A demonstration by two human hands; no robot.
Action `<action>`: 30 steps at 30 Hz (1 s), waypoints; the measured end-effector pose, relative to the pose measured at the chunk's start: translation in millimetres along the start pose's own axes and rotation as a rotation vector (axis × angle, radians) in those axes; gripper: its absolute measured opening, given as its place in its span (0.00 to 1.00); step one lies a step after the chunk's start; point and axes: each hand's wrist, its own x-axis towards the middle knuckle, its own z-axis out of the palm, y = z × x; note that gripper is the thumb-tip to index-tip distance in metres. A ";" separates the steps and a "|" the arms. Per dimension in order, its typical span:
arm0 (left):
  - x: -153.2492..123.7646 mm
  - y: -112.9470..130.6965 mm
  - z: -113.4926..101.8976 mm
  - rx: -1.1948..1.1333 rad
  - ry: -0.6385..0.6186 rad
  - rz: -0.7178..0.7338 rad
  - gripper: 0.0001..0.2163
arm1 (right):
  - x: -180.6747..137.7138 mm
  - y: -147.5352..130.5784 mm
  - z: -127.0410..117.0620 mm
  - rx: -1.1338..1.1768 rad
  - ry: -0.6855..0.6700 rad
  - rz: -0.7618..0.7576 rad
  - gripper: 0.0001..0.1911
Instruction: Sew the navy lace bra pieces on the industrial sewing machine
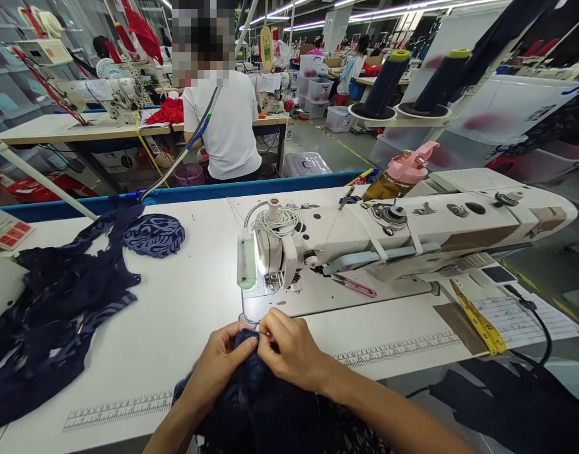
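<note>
Dark navy fabric (265,403), soft and crumpled with a faint lacy pattern, bunches over the near edge of the white table (176,315), and both hands gather its top fold just in front of the sewing machine's needle area. Fingers of the left hand (223,359) curl together and pinch the cloth's edge from the left; the right hand (292,353) meets it, thumb and forefinger pressed on the same fold, the two hands touching. A printed ruler strip (393,350) runs along the table's near edge under the wrists. The sewing machine (403,236), smooth cream metal with a long boxy arm, lies across the middle of the table, its small lamp (246,260) glowing at the head and a coil of white cord (275,221) wound on top. Pink-handled snips (356,285) rest on the machine bed beneath the arm. A yellow tape measure (479,321) lies toward the right edge, over a brown card and a printed sheet. On the left half of the table sprawls a larger heap of navy cut-out lace (57,302), with a rounded patterned piece (154,234) beside it near the far edge. A bottle with a pink lid (403,173) stands behind the machine.
</note>
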 end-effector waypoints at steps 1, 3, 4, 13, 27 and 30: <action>-0.4 0.5 -0.1 0.001 -0.004 -0.013 0.13 | 1.8 0.7 -2.8 0.101 -0.001 0.082 0.05; -1.1 1.1 -0.8 -0.004 -0.005 -0.053 0.15 | 4.7 2.3 -11.2 0.268 -0.012 0.218 0.06; -1.3 1.3 -1.3 -0.010 0.001 -0.072 0.15 | 5.4 3.1 -15.9 0.310 -0.019 0.254 0.07; 1.5 0.0 -1.2 -0.070 -0.023 -0.040 0.15 | -9.1 -0.1 -15.8 -0.043 -0.086 -0.048 0.06; 4.2 -2.7 7.0 0.305 0.008 0.085 0.09 | -1.9 -4.6 -12.4 0.262 -0.087 0.224 0.04; 6.3 -3.5 12.7 0.472 0.098 0.134 0.07 | -0.5 -5.3 -16.7 0.370 -0.175 0.318 0.04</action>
